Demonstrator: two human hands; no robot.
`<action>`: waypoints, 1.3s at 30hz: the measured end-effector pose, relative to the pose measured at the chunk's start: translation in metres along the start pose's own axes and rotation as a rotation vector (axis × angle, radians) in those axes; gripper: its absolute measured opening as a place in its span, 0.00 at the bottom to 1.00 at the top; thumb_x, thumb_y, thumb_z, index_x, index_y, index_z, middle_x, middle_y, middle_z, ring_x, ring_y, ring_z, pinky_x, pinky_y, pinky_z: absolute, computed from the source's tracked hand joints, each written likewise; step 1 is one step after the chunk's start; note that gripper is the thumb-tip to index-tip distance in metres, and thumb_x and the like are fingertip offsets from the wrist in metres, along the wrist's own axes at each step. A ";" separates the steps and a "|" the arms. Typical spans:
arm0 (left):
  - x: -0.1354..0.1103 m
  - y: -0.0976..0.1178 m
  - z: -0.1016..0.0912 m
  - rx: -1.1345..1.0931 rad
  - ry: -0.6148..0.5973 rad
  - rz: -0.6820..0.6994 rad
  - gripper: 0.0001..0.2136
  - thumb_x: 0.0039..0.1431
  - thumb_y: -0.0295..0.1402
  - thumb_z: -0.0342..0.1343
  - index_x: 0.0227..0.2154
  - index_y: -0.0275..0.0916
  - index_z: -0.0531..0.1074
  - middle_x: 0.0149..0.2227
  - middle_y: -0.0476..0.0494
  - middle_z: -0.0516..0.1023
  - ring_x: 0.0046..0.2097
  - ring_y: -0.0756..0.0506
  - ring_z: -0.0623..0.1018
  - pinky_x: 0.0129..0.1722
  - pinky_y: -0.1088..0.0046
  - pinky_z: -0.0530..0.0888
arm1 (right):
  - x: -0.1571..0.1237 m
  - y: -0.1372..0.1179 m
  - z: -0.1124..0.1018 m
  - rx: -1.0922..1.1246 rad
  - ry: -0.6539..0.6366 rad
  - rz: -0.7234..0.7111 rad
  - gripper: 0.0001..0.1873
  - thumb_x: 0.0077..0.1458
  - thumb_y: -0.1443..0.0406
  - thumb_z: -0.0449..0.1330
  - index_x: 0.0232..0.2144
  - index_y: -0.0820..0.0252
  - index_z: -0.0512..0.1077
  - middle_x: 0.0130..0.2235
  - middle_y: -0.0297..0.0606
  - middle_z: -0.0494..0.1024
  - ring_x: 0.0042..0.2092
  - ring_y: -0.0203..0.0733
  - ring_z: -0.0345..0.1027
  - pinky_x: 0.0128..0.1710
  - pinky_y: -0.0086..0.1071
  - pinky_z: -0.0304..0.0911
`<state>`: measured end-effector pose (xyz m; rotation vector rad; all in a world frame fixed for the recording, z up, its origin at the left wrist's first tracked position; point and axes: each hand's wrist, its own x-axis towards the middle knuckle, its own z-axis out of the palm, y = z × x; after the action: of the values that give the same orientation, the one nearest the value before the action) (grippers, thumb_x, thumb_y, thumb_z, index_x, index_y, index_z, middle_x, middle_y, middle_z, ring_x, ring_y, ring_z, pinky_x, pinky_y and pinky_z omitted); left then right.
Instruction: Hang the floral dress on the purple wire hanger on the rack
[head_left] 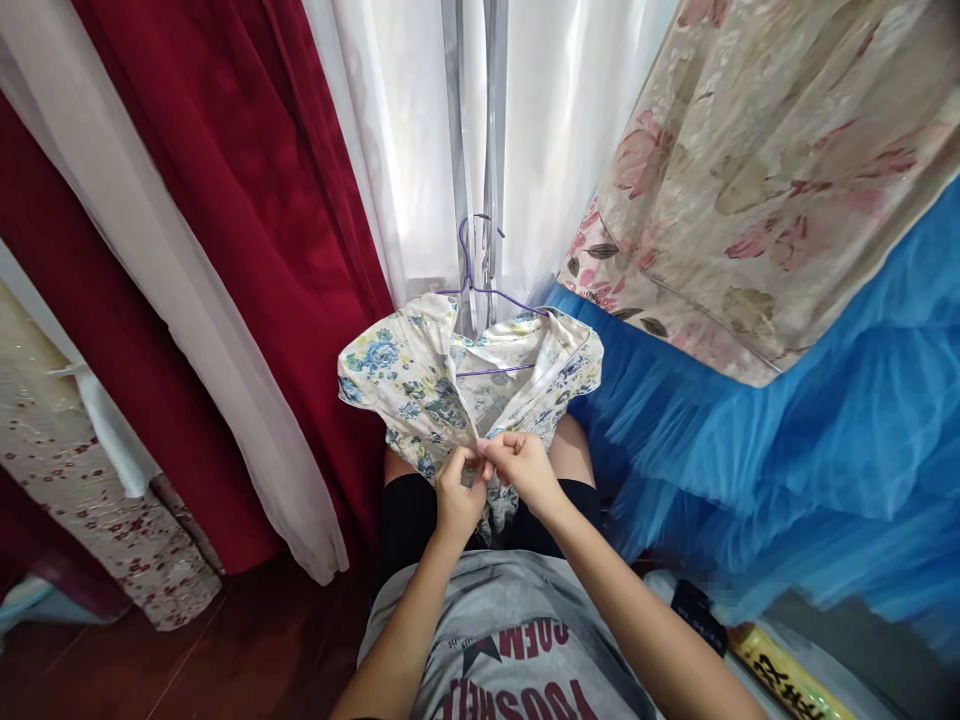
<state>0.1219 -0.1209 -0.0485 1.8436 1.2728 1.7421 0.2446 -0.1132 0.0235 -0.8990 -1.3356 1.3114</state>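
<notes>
**flowered top [416, 385] over the lap, pinched at the front, fabric hanging on all sides**

ok so biggest stuff first. The deep red drapes [247, 150] take up most of the left side, with a pale strip running down between them. Straight ahead is the white curtain [562, 130], bright, with shiny grey bands down its middle. Off to the right there's a big flowery panel [765, 170], beige with pink blooms, and a heap of ruffled blue tulle [742, 440] sits behind and below it. Dark reddish floor [247, 650] shows bottom left.

Next size down: the person's grey T-shirt [502, 590], maroon lettering upside down from here, then the flowered top itself, white with blue blossoms and yellowish-green bits. It's spread over the thighs and black shorts [409, 510], neckline pointing away from the body. A thin purple hanger [470, 283] is inside its shoulders, hook toward the curtain.

Low on the right, a yellow packet [787, 670] lies next to a small dark item, too blurry to read.

Smallest of the lot, the hands: left hand [460, 492] and right hand [521, 465] meet at the bottom of the neck opening, both pinching the front edges, fingertips touching or nearly so. Can't tell if there's a button under there.
</notes>
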 end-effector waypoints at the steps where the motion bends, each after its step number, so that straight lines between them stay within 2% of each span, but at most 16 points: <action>1: 0.001 -0.002 -0.002 0.024 -0.027 0.020 0.04 0.63 0.29 0.55 0.31 0.41 0.69 0.31 0.48 0.75 0.35 0.46 0.76 0.40 0.71 0.71 | 0.007 -0.009 -0.001 0.013 0.010 -0.021 0.21 0.52 0.53 0.66 0.18 0.61 0.71 0.17 0.35 0.73 0.17 0.30 0.51 0.19 0.28 0.47; 5: 0.004 -0.005 -0.009 0.051 -0.130 0.016 0.08 0.64 0.31 0.55 0.29 0.41 0.67 0.30 0.48 0.72 0.32 0.47 0.74 0.35 0.72 0.70 | 0.053 -0.062 0.005 0.085 0.099 -0.118 0.18 0.49 0.54 0.67 0.20 0.62 0.73 0.19 0.35 0.74 0.17 0.29 0.52 0.17 0.28 0.46; 8: 0.007 -0.005 -0.008 0.072 -0.212 0.006 0.08 0.64 0.32 0.55 0.29 0.41 0.66 0.30 0.48 0.71 0.32 0.47 0.73 0.34 0.73 0.70 | 0.087 -0.106 0.016 0.100 0.131 -0.205 0.15 0.49 0.57 0.66 0.21 0.63 0.73 0.21 0.38 0.77 0.17 0.29 0.53 0.17 0.27 0.49; 10: 0.008 -0.008 -0.005 0.092 -0.289 -0.003 0.07 0.63 0.31 0.55 0.29 0.41 0.66 0.31 0.48 0.72 0.31 0.48 0.74 0.34 0.72 0.70 | 0.102 -0.126 0.023 0.123 0.147 -0.247 0.14 0.51 0.59 0.66 0.22 0.64 0.73 0.22 0.37 0.78 0.17 0.28 0.54 0.17 0.26 0.50; 12: 0.010 -0.012 -0.002 0.099 -0.344 -0.021 0.07 0.62 0.30 0.56 0.28 0.41 0.67 0.31 0.48 0.72 0.31 0.48 0.74 0.33 0.72 0.71 | 0.108 -0.135 0.026 0.134 0.147 -0.242 0.13 0.52 0.60 0.65 0.24 0.64 0.73 0.23 0.37 0.79 0.17 0.27 0.54 0.17 0.26 0.50; 15: 0.023 -0.010 -0.004 0.075 -0.358 -0.003 0.04 0.61 0.29 0.59 0.30 0.40 0.71 0.32 0.47 0.75 0.33 0.47 0.77 0.35 0.72 0.73 | 0.104 -0.131 0.023 0.113 0.120 -0.221 0.11 0.53 0.61 0.64 0.25 0.64 0.72 0.23 0.35 0.78 0.16 0.28 0.56 0.17 0.26 0.50; 17: 0.045 0.002 -0.011 0.038 -0.287 0.067 0.01 0.62 0.30 0.60 0.36 0.40 0.75 0.34 0.46 0.77 0.36 0.47 0.78 0.38 0.71 0.75 | 0.096 -0.124 0.018 0.099 0.119 -0.238 0.10 0.54 0.61 0.63 0.27 0.62 0.72 0.22 0.32 0.77 0.16 0.28 0.57 0.17 0.26 0.50; 20: 0.095 0.039 -0.029 -0.003 -0.025 0.201 0.12 0.68 0.34 0.56 0.51 0.41 0.74 0.37 0.45 0.78 0.37 0.47 0.78 0.42 0.70 0.75 | 0.082 -0.118 0.013 0.059 0.105 -0.281 0.10 0.55 0.60 0.61 0.27 0.60 0.71 0.20 0.30 0.74 0.16 0.29 0.58 0.18 0.26 0.52; 21: 0.114 0.053 -0.034 0.000 0.037 0.244 0.14 0.70 0.35 0.54 0.56 0.42 0.72 0.37 0.45 0.78 0.37 0.47 0.77 0.41 0.70 0.75 | 0.078 -0.118 0.013 0.041 0.091 -0.305 0.10 0.56 0.60 0.61 0.27 0.60 0.70 0.20 0.30 0.74 0.17 0.29 0.58 0.19 0.26 0.52; 22: 0.132 0.066 -0.039 0.005 0.049 0.286 0.16 0.71 0.35 0.51 0.59 0.43 0.70 0.37 0.46 0.78 0.36 0.48 0.77 0.40 0.71 0.74 | 0.075 -0.118 0.013 0.023 0.078 -0.335 0.10 0.57 0.60 0.60 0.27 0.59 0.69 0.21 0.30 0.74 0.17 0.29 0.58 0.19 0.26 0.53; 23: 0.149 0.078 -0.043 0.024 0.014 0.332 0.17 0.72 0.36 0.50 0.60 0.43 0.70 0.37 0.46 0.79 0.36 0.48 0.77 0.40 0.71 0.74 | 0.072 -0.119 0.013 0.007 0.067 -0.368 0.10 0.57 0.60 0.60 0.27 0.59 0.69 0.21 0.30 0.74 0.18 0.30 0.58 0.20 0.27 0.54; 26: 0.180 0.099 -0.049 0.132 -0.029 0.472 0.11 0.71 0.38 0.52 0.47 0.41 0.77 0.40 0.44 0.81 0.40 0.46 0.78 0.42 0.70 0.74 | 0.070 -0.119 0.011 -0.063 0.064 -0.451 0.11 0.59 0.59 0.60 0.28 0.58 0.68 0.21 0.31 0.73 0.20 0.31 0.60 0.23 0.28 0.55; 28: 0.185 0.103 -0.049 0.194 -0.001 0.531 0.10 0.71 0.38 0.53 0.40 0.39 0.78 0.39 0.44 0.81 0.40 0.46 0.78 0.42 0.70 0.73 | 0.075 -0.113 0.007 -0.144 0.094 -0.487 0.12 0.59 0.58 0.60 0.27 0.58 0.66 0.20 0.30 0.71 0.22 0.33 0.61 0.25 0.28 0.55; 32: 0.182 0.100 -0.052 0.253 0.113 0.550 0.10 0.71 0.38 0.53 0.38 0.38 0.77 0.37 0.44 0.81 0.42 0.46 0.79 0.46 0.69 0.73 | 0.085 -0.088 -0.002 -0.305 0.154 -0.491 0.13 0.58 0.59 0.60 0.24 0.56 0.64 0.19 0.28 0.65 0.22 0.33 0.56 0.25 0.29 0.50; 35: 0.190 0.093 -0.068 0.175 0.331 0.453 0.12 0.71 0.39 0.53 0.39 0.37 0.75 0.37 0.44 0.79 0.42 0.47 0.79 0.46 0.71 0.73 | 0.082 -0.065 -0.003 -0.385 0.153 -0.419 0.13 0.56 0.59 0.60 0.23 0.57 0.64 0.19 0.28 0.64 0.22 0.33 0.53 0.24 0.30 0.47; 39: 0.215 0.064 -0.111 -0.057 0.648 0.269 0.08 0.69 0.34 0.53 0.38 0.35 0.73 0.36 0.46 0.77 0.38 0.50 0.77 0.42 0.77 0.73 | 0.059 -0.044 0.000 -0.340 0.093 -0.314 0.13 0.53 0.60 0.60 0.21 0.56 0.62 0.19 0.27 0.63 0.22 0.33 0.53 0.24 0.29 0.47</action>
<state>0.0171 -0.0337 0.1613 1.5183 1.1859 2.6335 0.2382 -0.0620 0.0763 -0.9193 -1.5800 0.8072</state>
